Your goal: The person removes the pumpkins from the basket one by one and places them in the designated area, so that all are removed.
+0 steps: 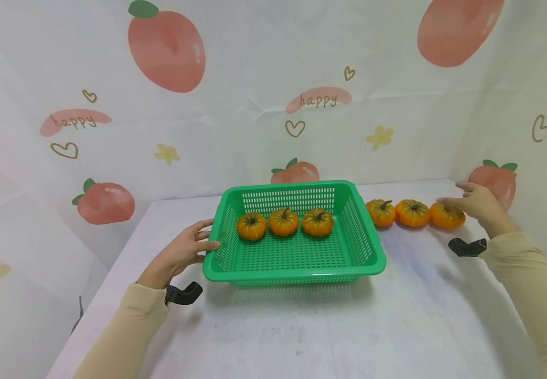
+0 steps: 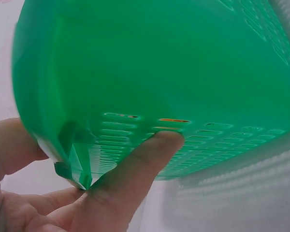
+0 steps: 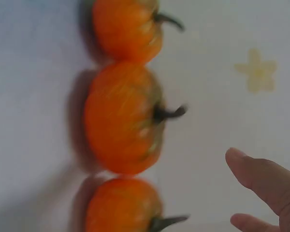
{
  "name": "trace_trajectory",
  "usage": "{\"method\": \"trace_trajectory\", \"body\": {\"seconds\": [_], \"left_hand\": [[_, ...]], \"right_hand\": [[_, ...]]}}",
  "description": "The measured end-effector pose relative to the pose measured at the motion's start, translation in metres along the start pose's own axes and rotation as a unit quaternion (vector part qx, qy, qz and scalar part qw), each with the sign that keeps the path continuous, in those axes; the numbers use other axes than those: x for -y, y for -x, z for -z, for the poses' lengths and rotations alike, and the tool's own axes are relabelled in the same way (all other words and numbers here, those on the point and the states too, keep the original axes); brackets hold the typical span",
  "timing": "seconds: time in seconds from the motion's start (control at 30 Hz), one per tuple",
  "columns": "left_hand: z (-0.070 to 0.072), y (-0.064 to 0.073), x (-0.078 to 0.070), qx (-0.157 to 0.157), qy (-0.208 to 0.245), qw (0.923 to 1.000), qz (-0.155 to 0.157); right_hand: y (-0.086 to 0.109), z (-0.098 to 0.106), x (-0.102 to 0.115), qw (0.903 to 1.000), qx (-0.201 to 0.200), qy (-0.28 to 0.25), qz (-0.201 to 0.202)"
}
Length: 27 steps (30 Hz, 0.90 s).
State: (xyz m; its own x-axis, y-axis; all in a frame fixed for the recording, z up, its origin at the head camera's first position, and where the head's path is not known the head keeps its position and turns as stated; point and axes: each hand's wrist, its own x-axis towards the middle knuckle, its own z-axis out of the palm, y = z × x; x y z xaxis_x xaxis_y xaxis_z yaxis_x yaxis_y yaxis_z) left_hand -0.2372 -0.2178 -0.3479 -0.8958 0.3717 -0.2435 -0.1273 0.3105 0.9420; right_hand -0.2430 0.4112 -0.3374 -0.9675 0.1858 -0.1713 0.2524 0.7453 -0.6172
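A green plastic basket [image 1: 297, 275] with slotted walls stands on the table. Three small orange pumpkins lie inside it along the far side: a left one [image 1: 251, 227], a middle one [image 1: 283, 222] and a right one [image 1: 317, 222]. My left hand [image 1: 184, 249] grips the basket's left rim, with a finger pressed to the outer slotted wall in the left wrist view. Right of the basket, three more pumpkins sit in a row, the rightmost [image 1: 446, 216] partly covered by my right hand [image 1: 480, 204]. That hand hovers over it, thumb and fingers apart, holding nothing.
The row's other pumpkins, one near the basket [image 1: 380, 213] and one in the middle [image 1: 413, 213], sit close together. A white table [image 1: 273, 337] extends in front. A printed cloth [image 1: 235, 121] hangs behind it, and black wrist mounts sit under both wrists.
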Motion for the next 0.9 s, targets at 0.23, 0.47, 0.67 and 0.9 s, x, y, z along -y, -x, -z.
{"method": "trace_trajectory", "body": {"seconds": [0.23,0.47,0.67,0.9], "left_hand": [[0.001,0.001,-0.001,0.002,0.003,1.0000,-0.004],[0.000,0.000,-0.001,0.002,0.003,1.0000,-0.006],[0.000,0.000,0.000,0.004,0.002,1.0000,-0.005],[0.000,0.000,0.001,0.005,0.002,1.0000,-0.008]], "right_hand": [[0.007,0.002,0.054,0.9989,-0.005,-0.017,0.043],[0.012,-0.010,0.109,0.9914,-0.018,-0.056,0.117],[0.017,-0.029,0.155,0.9776,0.004,-0.115,0.176],[0.015,-0.057,0.192,0.9561,0.040,-0.169,0.236]]}}
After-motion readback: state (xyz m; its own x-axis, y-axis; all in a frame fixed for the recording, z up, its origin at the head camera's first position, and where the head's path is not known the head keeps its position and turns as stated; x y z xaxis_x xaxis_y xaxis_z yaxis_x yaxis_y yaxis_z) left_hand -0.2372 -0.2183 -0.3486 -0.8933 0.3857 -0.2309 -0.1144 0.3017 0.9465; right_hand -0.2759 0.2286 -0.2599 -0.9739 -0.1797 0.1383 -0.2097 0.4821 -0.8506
